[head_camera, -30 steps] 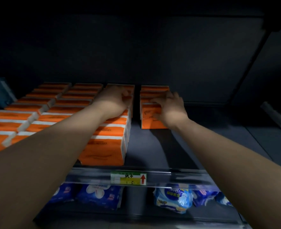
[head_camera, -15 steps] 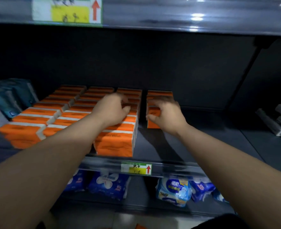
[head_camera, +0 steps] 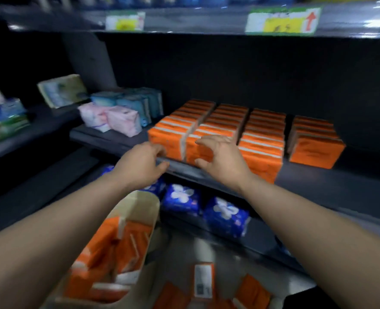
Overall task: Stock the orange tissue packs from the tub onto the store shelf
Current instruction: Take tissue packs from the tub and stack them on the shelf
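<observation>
Though motion blur softens everything, the layout is readable. At far left a side shelf carries mixed packs (head_camera: 4, 118) in white, blue and green, and further in sit pink packs (head_camera: 114, 118) with pale blue packs (head_camera: 137, 101) behind them. Low at left stands the beige tub (head_camera: 140, 202), with tub packs (head_camera: 108, 248) in orange piled inside it. The left hand (head_camera: 140, 166) hangs above the tub, just in front of the shelf (head_camera: 340, 181) edge, its fingers loosely curled and holding nothing. Beside it the right hand (head_camera: 220, 157) is spread, fingers apart, in front of the frontmost orange tissue packs (head_camera: 262, 139); whether it touches them cannot be told. Those packs stand on the shelf in four rows running front to back, the rightmost row shorter and set apart by a gap. Dark blue packs (head_camera: 225, 216) lie on the shelf below. Loose orange packs (head_camera: 203, 279) lie at the bottom edge. A yellow price label (head_camera: 282, 20) sits on the upper shelf rail at right.
</observation>
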The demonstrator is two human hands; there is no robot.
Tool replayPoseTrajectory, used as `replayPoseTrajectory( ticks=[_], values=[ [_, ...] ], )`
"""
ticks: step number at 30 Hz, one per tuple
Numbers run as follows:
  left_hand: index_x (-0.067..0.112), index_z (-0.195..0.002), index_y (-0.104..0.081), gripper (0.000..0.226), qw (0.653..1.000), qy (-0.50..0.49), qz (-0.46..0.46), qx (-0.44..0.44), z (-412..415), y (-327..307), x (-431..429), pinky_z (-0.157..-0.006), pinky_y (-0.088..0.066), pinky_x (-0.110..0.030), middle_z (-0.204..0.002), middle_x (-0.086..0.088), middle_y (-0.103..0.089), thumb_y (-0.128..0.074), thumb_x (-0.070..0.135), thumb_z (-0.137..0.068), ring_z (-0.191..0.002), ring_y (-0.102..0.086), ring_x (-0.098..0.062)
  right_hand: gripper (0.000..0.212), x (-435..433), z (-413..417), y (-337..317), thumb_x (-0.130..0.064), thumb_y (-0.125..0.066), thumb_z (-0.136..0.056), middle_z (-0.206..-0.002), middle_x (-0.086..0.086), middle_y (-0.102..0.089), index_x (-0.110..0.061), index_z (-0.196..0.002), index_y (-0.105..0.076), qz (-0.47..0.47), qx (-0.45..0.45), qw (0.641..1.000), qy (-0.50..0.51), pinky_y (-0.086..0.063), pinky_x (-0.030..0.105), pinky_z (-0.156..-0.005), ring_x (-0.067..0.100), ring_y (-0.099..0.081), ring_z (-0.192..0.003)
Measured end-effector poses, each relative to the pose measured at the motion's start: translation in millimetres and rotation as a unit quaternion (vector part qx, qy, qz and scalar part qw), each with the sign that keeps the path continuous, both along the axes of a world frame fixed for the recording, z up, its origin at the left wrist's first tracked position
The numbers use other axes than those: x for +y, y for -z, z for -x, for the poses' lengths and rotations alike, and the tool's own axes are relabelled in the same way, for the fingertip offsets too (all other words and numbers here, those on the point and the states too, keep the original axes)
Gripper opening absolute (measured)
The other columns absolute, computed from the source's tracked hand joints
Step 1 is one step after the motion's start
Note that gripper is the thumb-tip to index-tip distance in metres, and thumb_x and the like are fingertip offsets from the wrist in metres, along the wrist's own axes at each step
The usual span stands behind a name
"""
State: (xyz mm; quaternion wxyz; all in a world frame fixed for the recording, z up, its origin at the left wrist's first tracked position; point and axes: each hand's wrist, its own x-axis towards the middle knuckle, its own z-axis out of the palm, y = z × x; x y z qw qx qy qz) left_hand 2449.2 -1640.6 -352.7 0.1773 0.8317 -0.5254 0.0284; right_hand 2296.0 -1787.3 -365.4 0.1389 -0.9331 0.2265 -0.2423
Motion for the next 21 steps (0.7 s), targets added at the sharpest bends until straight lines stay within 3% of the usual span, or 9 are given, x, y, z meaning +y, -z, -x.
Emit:
replayPoseTrajectory(
  ticks=[7, 13, 17, 21],
  values=[
    [0.019, -0.113, -0.063, 0.034, 0.983, -0.135, -0.102, 0.075, -77.1, 62.9, 109.7, -0.088, -0.047, -0.030, -0.115, -0.002, -0.064, -0.062, 0.037, -0.085, -0.102, -0.060, -0.023, 0.047, 74.2, -78.8, 49.5, -0.019, -0.070, -0.076, -0.126, 0.005, -0.062, -0.013, -0.121, -0.062, -0.064, 0.049, 0.993, -0.092, -0.039, 0.032, -0.101, 0.025, -0.054, -0.118],
    [0.020, -0.119, -0.060, 0.039, 0.947, -0.231, -0.172, 0.142, -128.4, 134.4, 155.0, -0.092, -0.048, -0.037, -0.113, -0.002, -0.067, -0.058, 0.040, -0.086, -0.105, -0.061, -0.023, 0.047, 102.2, -131.1, 113.5, -0.020, -0.070, -0.076, -0.127, 0.004, -0.061, -0.016, -0.122, -0.062, -0.138, 0.104, 0.978, -0.113, -0.037, 0.030, -0.100, 0.023, -0.053, -0.120],
    [0.021, -0.114, -0.062, 0.042, 0.937, -0.250, -0.203, 0.136, -155.3, 186.2, 161.7, -0.106, -0.036, -0.048, -0.108, -0.001, -0.067, -0.046, 0.048, -0.086, -0.108, -0.060, -0.023, 0.047, 111.2, -162.5, 157.4, -0.025, -0.070, -0.079, -0.128, 0.001, -0.060, -0.016, -0.124, -0.061, -0.175, 0.131, 0.969, -0.113, -0.036, 0.028, -0.103, 0.019, -0.053, -0.121],
    [0.012, -0.123, -0.058, 0.037, 0.914, -0.250, -0.254, 0.195, -174.5, 228.5, 155.8, -0.095, -0.042, -0.034, -0.124, -0.011, -0.060, -0.051, 0.032, -0.092, -0.115, -0.054, -0.029, 0.046, 116.3, -188.6, 203.5, -0.019, -0.069, -0.082, -0.130, 0.004, -0.059, -0.013, -0.126, -0.058, -0.196, 0.174, 0.958, -0.115, -0.029, 0.012, -0.094, 0.019, -0.053, -0.121]
  ],
)
